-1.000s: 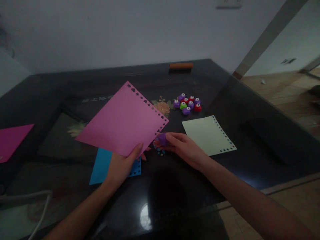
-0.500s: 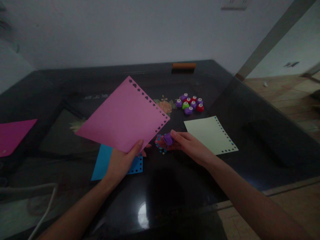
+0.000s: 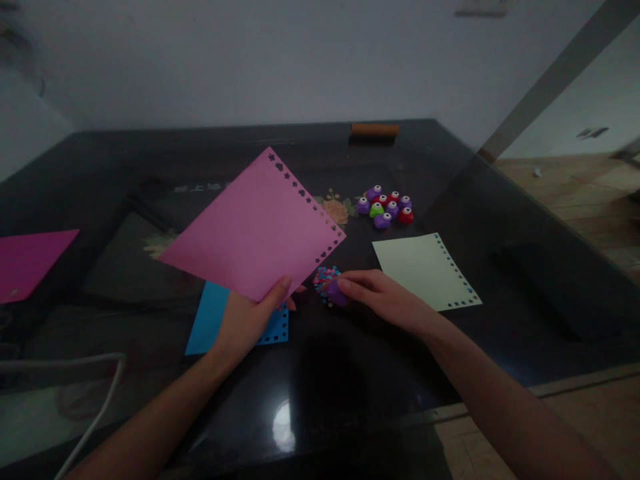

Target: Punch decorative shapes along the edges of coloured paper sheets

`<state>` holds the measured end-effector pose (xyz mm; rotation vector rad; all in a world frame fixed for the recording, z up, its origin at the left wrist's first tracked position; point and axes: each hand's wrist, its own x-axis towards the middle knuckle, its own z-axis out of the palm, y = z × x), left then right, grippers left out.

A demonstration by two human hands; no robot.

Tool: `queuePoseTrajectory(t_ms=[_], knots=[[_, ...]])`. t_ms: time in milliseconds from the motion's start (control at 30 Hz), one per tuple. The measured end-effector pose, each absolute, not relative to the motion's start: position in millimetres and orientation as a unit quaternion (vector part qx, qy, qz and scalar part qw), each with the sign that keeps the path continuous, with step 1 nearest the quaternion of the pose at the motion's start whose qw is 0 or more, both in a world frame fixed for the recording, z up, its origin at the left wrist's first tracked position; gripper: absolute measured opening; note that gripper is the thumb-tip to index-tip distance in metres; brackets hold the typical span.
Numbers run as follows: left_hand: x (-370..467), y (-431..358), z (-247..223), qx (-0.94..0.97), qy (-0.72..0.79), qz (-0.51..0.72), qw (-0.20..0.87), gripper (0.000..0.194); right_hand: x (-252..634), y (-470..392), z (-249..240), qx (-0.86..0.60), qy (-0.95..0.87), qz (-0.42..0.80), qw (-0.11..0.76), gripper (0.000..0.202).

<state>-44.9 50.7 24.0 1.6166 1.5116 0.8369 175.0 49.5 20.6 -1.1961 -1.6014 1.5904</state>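
My left hand pinches the near edge of a pink sheet, raised over the table, with shaped holes along its two right-hand edges. A blue sheet with punched holes lies partly beneath that hand. My right hand has its fingers closed round a purple punch, low beside a small heap of coloured paper bits. Right of this hand lies a pale green sheet, also punched along two edges. Several purple, red and green punches stand grouped behind it.
The dark glossy table has a printed flower pattern. At the far left is a magenta sheet. A brown roll lies near the back edge, and a white cable crosses the near left corner.
The purple punch in my right hand has tilted and moved slightly down, showing more of the paper bits. My left hand keeps its hold on the pink sheet. The view has shifted slightly.
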Motion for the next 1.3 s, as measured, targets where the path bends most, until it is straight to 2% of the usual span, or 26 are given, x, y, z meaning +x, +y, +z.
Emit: queuePoseTrajectory(t_ms=[133,267,633,800,1000,1100,1300], knots=[[-44.3,50.4,24.9,0.629,0.595,0.327,0.379,0.028,175.6,47.6,24.6,-0.414,-0.717,0.492,0.269,0.028],[-43.9,50.3,25.2,0.625,0.594,0.33,0.385,0.027,177.3,46.4,24.1,-0.385,-0.781,0.419,0.257,0.029],[-43.4,50.6,21.9,0.609,0.578,0.341,0.423,0.026,179.7,46.5,26.0,-0.353,-0.838,0.366,0.197,0.036],[-41.9,48.8,21.8,0.61,0.569,0.336,0.437,0.028,184.1,48.4,26.1,-0.382,-0.82,0.357,0.233,0.039],[-45.8,50.5,19.1,0.626,0.567,0.33,0.421,0.035,186.3,51.7,25.9,-0.496,-0.745,0.346,0.281,0.035],[-48.3,51.9,17.0,0.634,0.565,0.337,0.408,0.037,185.3,51.7,25.7,-0.524,-0.702,0.369,0.31,0.039],[-50.6,55.4,16.2,0.64,0.57,0.341,0.387,0.039,182.6,53.1,20.9,-0.506,-0.632,0.458,0.367,0.026]])
